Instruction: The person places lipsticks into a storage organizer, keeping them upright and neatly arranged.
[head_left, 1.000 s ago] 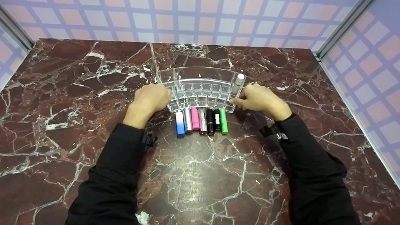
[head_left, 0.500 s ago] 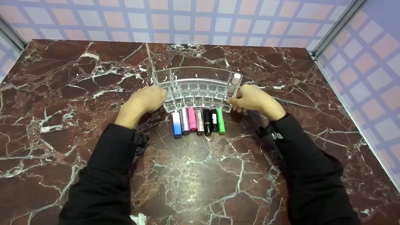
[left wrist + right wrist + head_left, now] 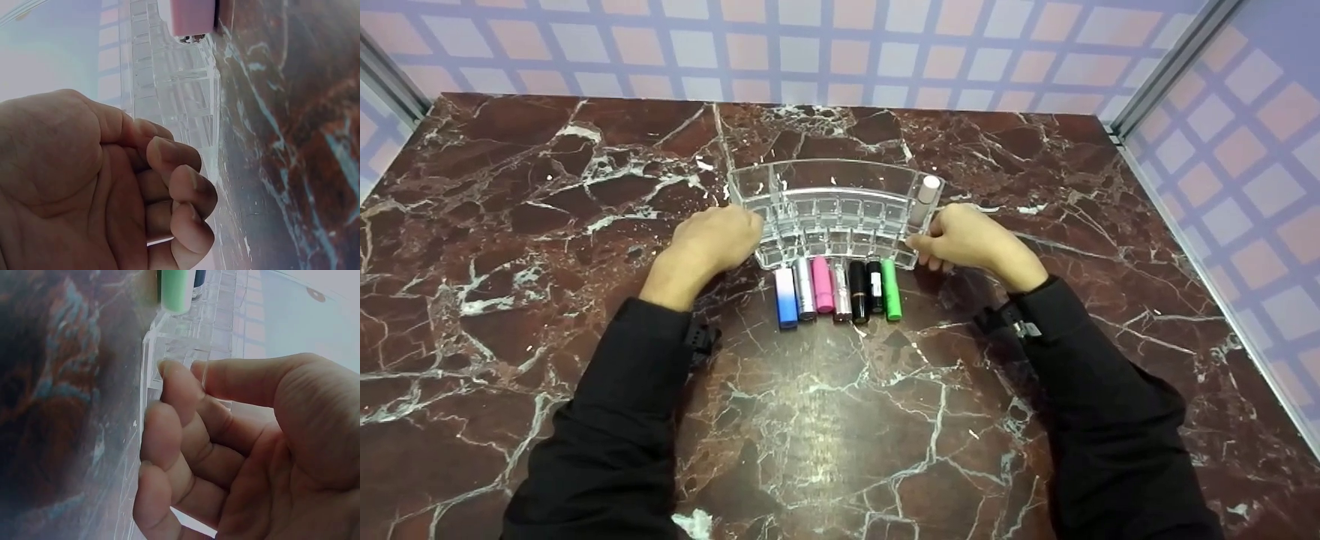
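A clear, curved, stepped lipstick organizer with rows of small compartments stands on the table. My left hand holds its left end, fingers curled at the side wall in the left wrist view. At the right end, the thumb and curled fingers of my right hand pinch the wall. One grey tube with a white top stands in the organizer's back right compartment. Several lipstick-like tubes lie side by side along its front, from a blue-and-white tube past a pink tube to a green tube.
Beneath everything is a dark red marbled table. A checked panel rises behind its back edge, and another checked panel stands along the right side.
The head view has shifted slightly. Both hands stay at the organizer's ends, and the organizer and the row of tubes show no clear movement relative to the table.
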Action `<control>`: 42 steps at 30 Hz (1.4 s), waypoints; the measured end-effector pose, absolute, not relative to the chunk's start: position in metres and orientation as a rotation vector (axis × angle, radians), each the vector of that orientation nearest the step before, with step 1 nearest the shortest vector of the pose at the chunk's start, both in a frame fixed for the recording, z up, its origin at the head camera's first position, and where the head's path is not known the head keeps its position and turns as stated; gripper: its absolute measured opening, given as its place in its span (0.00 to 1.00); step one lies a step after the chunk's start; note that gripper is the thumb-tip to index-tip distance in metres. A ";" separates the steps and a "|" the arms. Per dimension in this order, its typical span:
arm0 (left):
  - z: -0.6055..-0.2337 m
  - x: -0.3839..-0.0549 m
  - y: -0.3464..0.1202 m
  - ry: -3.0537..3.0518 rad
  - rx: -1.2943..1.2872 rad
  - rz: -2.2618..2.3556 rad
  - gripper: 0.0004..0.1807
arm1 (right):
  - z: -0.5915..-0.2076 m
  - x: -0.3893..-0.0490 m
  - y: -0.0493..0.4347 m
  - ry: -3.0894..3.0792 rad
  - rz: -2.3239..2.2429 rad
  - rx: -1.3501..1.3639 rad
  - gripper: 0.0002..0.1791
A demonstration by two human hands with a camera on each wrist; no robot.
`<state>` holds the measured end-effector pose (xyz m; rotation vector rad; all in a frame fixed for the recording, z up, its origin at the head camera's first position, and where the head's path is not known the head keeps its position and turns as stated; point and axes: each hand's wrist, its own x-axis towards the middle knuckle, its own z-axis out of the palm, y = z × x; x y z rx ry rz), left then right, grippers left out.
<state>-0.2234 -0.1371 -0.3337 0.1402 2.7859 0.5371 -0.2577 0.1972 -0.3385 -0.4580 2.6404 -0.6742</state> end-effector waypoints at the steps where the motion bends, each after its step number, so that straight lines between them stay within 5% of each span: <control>1: -0.334 -0.223 -0.137 2.788 0.143 0.538 0.24 | -0.339 -0.258 0.197 2.642 -0.672 -0.463 0.20; 19: -0.319 -0.215 -0.139 2.802 0.160 0.453 0.33 | -0.341 -0.259 0.197 2.592 -0.703 -0.472 0.24; 42: -0.317 -0.201 -0.115 2.610 0.323 0.324 0.18 | -0.341 -0.260 0.198 2.580 -0.689 -0.476 0.26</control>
